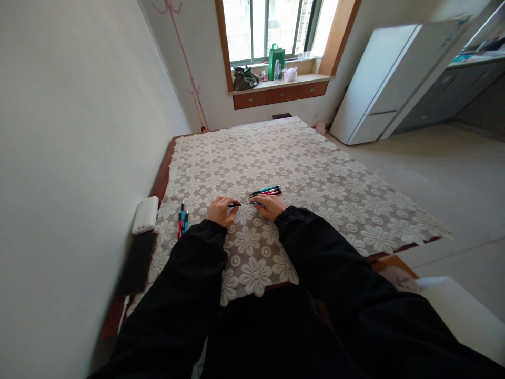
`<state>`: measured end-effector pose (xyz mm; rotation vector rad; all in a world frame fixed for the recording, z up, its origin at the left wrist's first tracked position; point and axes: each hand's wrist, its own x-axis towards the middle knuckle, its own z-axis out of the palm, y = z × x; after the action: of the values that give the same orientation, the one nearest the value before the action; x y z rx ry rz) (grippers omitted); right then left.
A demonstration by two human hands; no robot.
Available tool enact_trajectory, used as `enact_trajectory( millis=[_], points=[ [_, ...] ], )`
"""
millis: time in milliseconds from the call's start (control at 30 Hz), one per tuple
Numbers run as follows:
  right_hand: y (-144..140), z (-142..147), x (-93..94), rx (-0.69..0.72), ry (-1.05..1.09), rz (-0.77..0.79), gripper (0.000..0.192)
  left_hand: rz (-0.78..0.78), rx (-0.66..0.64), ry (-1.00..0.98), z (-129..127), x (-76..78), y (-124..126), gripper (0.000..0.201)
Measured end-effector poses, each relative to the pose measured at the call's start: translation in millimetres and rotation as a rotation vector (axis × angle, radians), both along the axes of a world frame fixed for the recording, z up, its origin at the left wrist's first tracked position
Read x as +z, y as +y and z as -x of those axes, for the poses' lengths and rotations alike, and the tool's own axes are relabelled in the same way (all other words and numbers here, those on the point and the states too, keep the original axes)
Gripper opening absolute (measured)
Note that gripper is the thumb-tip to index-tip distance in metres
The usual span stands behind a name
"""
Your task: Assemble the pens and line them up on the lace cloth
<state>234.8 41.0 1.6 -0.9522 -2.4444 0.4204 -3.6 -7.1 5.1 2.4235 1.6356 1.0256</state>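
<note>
Fingers, head view: your left hand (221, 210) pinches the dark end of a pen (246, 204); your right hand (269, 206) closes on its blue end, so the pen spans the gap between them, just above the lace tablecloth (315, 179).

Pen, held: thin, light and stiff, by my judgement; smooth barrel, likely slippery (grip near the ends, as you do now). Whether it is one piece or two half-joined is too small to tell.

Pens, loose, beyond the held pen: a small bunch of three or so (267, 190), red and teal, lying flat.

Pens, loose, left of the held pen: another cluster (182, 220), pointing away from you.

White box (145, 214): further left, at the cloth's edge by the wall.

Room: the cloth beyond the held pen lies open; the table's near edge sits just below your sleeves; wall close on the left.
</note>
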Motion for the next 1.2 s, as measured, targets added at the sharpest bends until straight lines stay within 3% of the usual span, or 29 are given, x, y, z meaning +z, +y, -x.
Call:
enact_trajectory(
  millis=[300,500,767,1033,1200],
  points=[
    [-3.5,1.1,6.2,0.086,0.004,0.016,0.025,0.025,-0.079,-0.001,-2.9,2.8,-1.1,0.012],
    [-3.9,2.9,2.5,0.058,0.034,0.070,0.031,0.026,-0.126,0.001,-2.7,2.9,-0.7,0.013],
    [-2.6,3.0,2.1,0.103,0.026,0.020,0.017,0.021,-0.209,0.003,-3.7,5.9,-1.7,0.014],
    [-3.2,2.9,0.5,0.158,0.052,0.003,0.020,0.032,-0.222,-0.038,-4.7,5.8,-2.3,0.014],
    [-4.1,3.6,1.1,0.105,0.038,0.037,0.025,0.002,-0.216,-0.059,-4.1,5.1,-2.7,0.012]
  ],
)
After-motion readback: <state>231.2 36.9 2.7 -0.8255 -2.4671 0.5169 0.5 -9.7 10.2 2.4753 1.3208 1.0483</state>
